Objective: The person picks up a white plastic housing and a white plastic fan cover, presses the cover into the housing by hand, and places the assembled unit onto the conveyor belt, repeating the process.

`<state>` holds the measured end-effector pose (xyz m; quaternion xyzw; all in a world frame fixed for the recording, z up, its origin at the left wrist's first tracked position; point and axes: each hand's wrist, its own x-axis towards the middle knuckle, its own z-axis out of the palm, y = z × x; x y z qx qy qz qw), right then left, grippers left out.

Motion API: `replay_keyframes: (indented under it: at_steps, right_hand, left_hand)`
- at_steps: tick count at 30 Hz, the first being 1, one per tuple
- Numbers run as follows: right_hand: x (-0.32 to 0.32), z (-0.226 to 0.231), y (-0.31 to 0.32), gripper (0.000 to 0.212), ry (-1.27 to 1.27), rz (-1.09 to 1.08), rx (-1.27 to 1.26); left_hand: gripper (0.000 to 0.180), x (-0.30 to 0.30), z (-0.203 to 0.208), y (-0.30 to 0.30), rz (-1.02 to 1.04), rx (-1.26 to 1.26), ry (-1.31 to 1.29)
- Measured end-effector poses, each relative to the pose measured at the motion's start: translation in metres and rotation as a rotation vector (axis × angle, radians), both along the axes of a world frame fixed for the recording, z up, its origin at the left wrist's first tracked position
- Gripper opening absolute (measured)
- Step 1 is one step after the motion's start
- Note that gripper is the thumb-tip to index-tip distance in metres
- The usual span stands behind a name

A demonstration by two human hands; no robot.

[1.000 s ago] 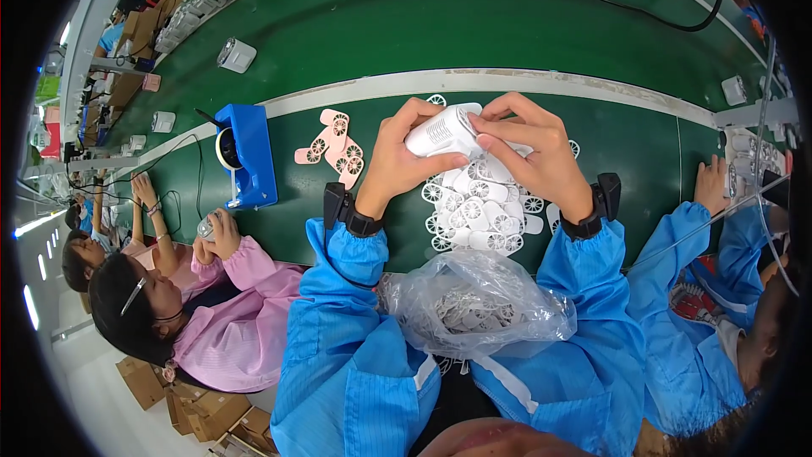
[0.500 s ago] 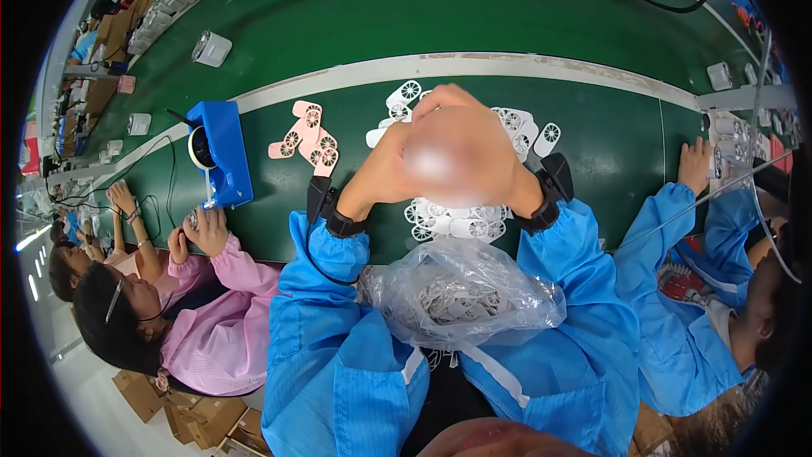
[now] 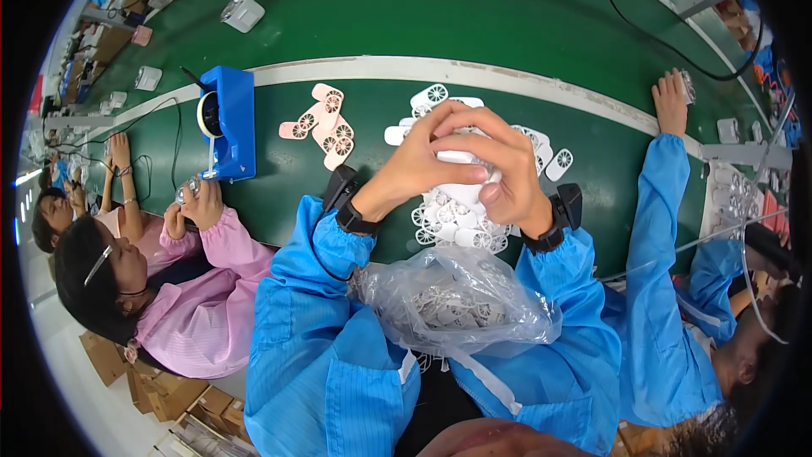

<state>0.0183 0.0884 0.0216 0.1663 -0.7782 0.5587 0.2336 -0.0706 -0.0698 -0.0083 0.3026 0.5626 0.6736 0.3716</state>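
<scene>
My left hand [image 3: 414,161] and my right hand [image 3: 514,171] meet over the green work table, fingers curled around a white plastic piece [image 3: 458,156]. The fingers cover most of it, so whether it is one piece or several stacked together I cannot tell. Beneath and just in front of my hands lies a loose pile of white plastic covers [image 3: 459,222], rounded plates with a spoked round grille. More white covers [image 3: 430,97] lie beyond my hands. On my lap rests a clear plastic bag [image 3: 385,300] holding more white spoked pieces.
Pink covers [image 3: 328,123] lie to the left, beside a blue tape dispenser [image 3: 233,123]. A pale rail [image 3: 338,66] separates my table from a green belt [image 3: 406,13] carrying white housings [image 3: 243,13]. Co-workers in pink [image 3: 203,313] and blue [image 3: 668,288] sit at either side.
My hands have opened out a little, and the white piece between them now shows. The co-worker on the right has reached an arm over the belt. The view has shifted slightly.
</scene>
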Motion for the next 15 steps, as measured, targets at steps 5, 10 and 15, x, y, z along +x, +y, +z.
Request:
replay_keyframes:
  at_steps: [5, 10, 15]
  right_hand:
    - [0.002, 0.001, -0.011, 0.068, 0.068, -0.044, -0.047]
    - [0.002, -0.001, -0.02, 0.076, 0.103, -0.083, 0.073]
    - [0.005, 0.002, -0.025, 0.076, 0.108, -0.094, 0.106]
  left_hand:
    - [0.068, 0.01, -0.001, 0.005, 0.034, 0.068, -0.206]
    - [0.082, 0.008, 0.019, 0.004, -0.074, 0.097, -0.374]
    - [0.081, 0.007, 0.02, 0.001, -0.127, 0.187, -0.293]
